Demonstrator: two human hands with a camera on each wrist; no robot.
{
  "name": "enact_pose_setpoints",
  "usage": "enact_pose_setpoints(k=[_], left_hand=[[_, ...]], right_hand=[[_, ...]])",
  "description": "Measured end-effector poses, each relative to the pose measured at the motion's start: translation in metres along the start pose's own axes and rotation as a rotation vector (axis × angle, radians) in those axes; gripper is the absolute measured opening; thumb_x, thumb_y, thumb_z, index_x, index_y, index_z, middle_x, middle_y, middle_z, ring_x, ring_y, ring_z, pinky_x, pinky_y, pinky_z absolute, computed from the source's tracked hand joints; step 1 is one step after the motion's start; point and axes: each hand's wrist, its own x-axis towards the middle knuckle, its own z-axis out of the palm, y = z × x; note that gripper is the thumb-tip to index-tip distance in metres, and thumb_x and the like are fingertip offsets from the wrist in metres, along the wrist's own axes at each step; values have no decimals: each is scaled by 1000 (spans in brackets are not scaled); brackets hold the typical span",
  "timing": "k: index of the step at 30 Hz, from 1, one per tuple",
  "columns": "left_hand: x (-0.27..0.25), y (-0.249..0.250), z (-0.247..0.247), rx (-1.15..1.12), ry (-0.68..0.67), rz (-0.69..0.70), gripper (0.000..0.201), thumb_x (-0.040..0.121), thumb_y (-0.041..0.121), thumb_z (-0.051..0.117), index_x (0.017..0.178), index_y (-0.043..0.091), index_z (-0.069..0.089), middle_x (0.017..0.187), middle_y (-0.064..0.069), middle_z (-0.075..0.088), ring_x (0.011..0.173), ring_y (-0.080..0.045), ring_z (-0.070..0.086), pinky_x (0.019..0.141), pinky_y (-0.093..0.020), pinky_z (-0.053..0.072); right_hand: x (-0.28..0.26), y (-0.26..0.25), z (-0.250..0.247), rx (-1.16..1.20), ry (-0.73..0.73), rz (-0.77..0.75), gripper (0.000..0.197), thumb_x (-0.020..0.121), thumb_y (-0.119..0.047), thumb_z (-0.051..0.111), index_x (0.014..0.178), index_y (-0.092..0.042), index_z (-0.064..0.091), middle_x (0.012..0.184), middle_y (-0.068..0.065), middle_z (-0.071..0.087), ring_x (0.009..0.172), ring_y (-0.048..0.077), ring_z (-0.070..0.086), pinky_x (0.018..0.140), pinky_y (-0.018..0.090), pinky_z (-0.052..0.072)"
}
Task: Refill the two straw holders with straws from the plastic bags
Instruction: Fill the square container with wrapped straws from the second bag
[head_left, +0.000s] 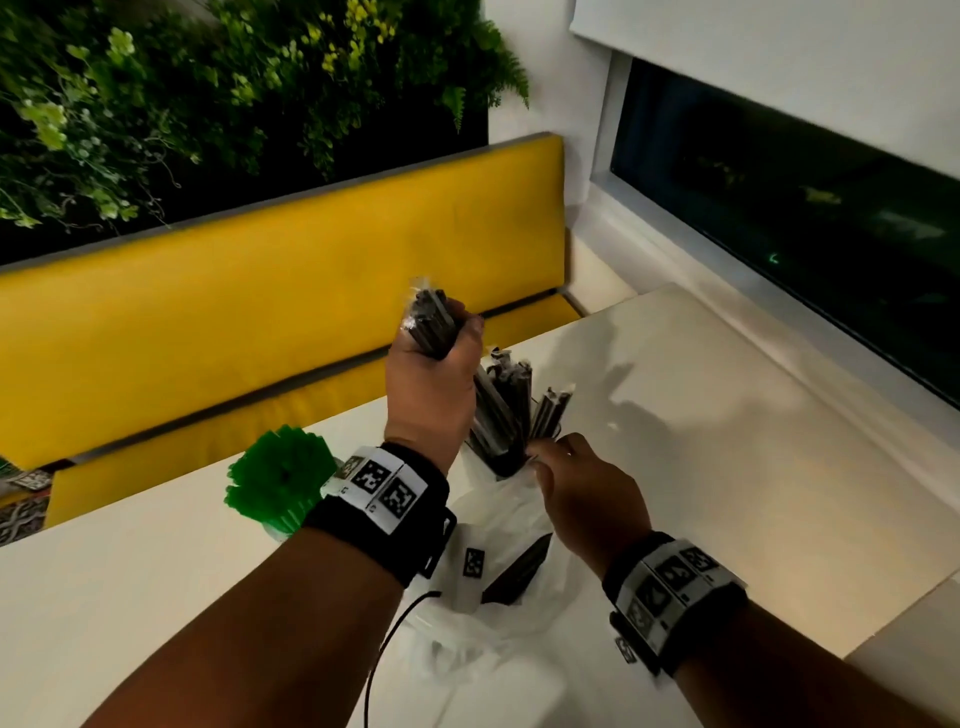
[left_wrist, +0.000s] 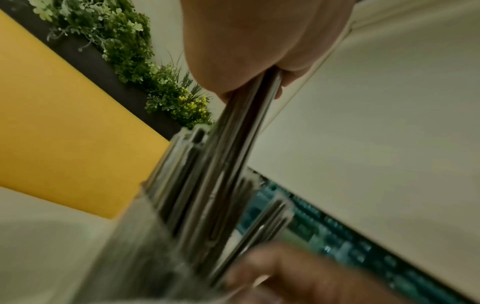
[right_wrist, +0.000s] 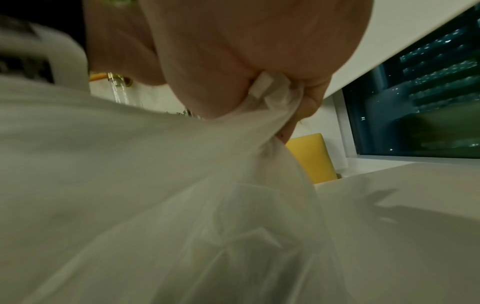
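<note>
My left hand (head_left: 434, 364) grips a bundle of wrapped black straws (head_left: 431, 322) near its top and holds it tilted, with its lower end in a clear straw holder (head_left: 501, 460) mid-table. More wrapped black straws (head_left: 553, 410) stand in that holder. In the left wrist view the gripped straws (left_wrist: 241, 131) run down into the blurred holder (left_wrist: 145, 236). My right hand (head_left: 558, 467) pinches the rim of a clear plastic bag (head_left: 498, 525) just in front of the holder; the bag (right_wrist: 182, 195) fills the right wrist view. A second holder with green straws (head_left: 280, 475) stands to the left.
The white table (head_left: 727, 467) runs right to a window ledge (head_left: 675, 244). A yellow bench back (head_left: 260, 291) lies behind the table, with a plant wall (head_left: 208, 93) above it. A few black straws (head_left: 519, 571) lie in the bag near the front edge.
</note>
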Motion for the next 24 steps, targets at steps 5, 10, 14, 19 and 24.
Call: enact_pose_setpoints(k=[5,10,14,19,24], left_hand=[[-12,-63,-21,639,-297,-119,67,67,44,83,125,26,54,132,-3,46,124,-28,49,107,-43,43],[-12,-39,-39,456,-426,-111,114,69,33,89,152,41,12,152,8,20,139,-14,30,108,-35,35],[-13,-16,-17,1043,-440,409,86,81,67,58,153,39,19,163,-1,12,150,-24,13,118,-52,18],[-16,-53,-6,1483,-804,527,52,100,54,27,147,35,37,161,1,28,150,-26,18,117,-59,14],[-19,-32,-10,1386,-703,514,75,88,36,57,151,39,17,162,2,25,148,-24,25,112,-68,17]], right_hand=[[1,-6,-5,5,-2,16,17,96,-32,48,105,-32,62,91,-1,57,51,23,54,45,24,32],[-3,-11,-2,42,-30,58,17,97,-38,45,106,-36,59,96,-4,57,58,19,58,46,27,43],[-10,-25,0,39,-24,72,15,94,-38,50,105,-34,60,99,-5,64,60,19,62,47,28,44],[-18,-37,4,23,-56,92,22,97,-44,39,106,-33,56,101,-7,65,64,20,63,51,31,48],[-26,-34,2,111,-138,149,29,98,-47,40,125,-39,46,107,-8,62,82,19,66,64,34,52]])
